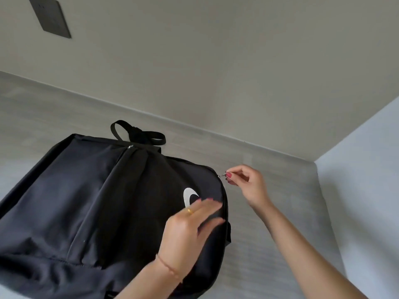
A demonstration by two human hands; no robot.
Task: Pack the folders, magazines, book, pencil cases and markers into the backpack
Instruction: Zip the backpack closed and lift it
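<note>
The backpack [90, 203] lies flat on the table [269, 212]. The left hand [192, 229] presses flat and spread on its right side; the right hand [246, 184] pinches the zipper pull [222, 175] at its right edge.

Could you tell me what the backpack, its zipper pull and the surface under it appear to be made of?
Backpack: black woven fabric, likely nylon or polyester, matte, with soft folds and creases. Zipper pull, pinched by the right hand: looks like metal, small and silvery with a glint. Surface: pale grey with faint grain lines, possibly laminate or wood-look board; not certain.
</note>
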